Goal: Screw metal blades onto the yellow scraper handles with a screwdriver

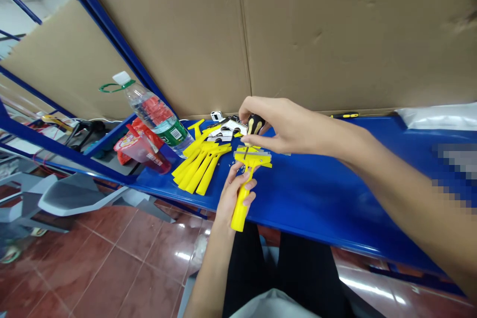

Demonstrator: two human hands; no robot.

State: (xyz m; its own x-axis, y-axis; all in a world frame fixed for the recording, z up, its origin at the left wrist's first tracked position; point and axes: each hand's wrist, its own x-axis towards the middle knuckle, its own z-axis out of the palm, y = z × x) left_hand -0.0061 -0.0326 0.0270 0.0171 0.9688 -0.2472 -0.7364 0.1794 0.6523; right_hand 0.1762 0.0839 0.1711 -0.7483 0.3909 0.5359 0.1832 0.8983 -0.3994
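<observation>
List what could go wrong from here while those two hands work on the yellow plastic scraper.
1. The black-and-cream screwdriver in the right hand points down at the head of the yellow plastic scraper; a slip might jab the left hand, gripping just below.
2. The overlapping yellow plastic handles lie near the blue bench's front edge, so a bump could push some off.
</observation>
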